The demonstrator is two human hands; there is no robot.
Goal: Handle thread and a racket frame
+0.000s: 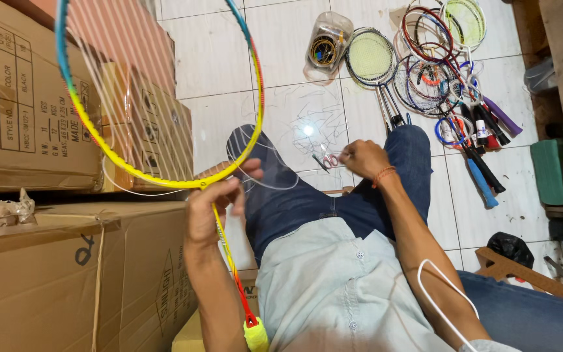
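**Racket held at the throat by the left hand; right hand down at the scissors**

We note a white tiled floor (229,72) strewn with cut string ends, brown cardboard boxes (27,98) stacked along the 9 o'clock side, and a heap of strung rackets (438,72) at 1 o'clock, beside a clear plastic tub (327,45) holding coils.

The person sits on the floor in jeans and a pale shirt. We find the left hand (211,212) closed around the throat of a yellow, blue and red racket (164,98), thumb and fingers wrapped where shaft meets frame. The racket's long axis runs from the yellow grip (255,336) at 6 o'clock up to the head at 11 o'clock, tilted slightly left of vertical. Only upright strings cross the head, and a loose loop of white string (262,176) trails from its lower rim over the knee.

The right hand (363,158) rests past the right knee, fingers curled; it touches or sits just beside small pink-handled scissors (326,158) on the tiles. We cannot tell whether it grips them. A further strand of white string lies over the right forearm.

Decisive relation: the racket head lies at 10 o'clock from the right hand, well apart, while the left hand is on the frame itself. The left hand is clearly the nearer.
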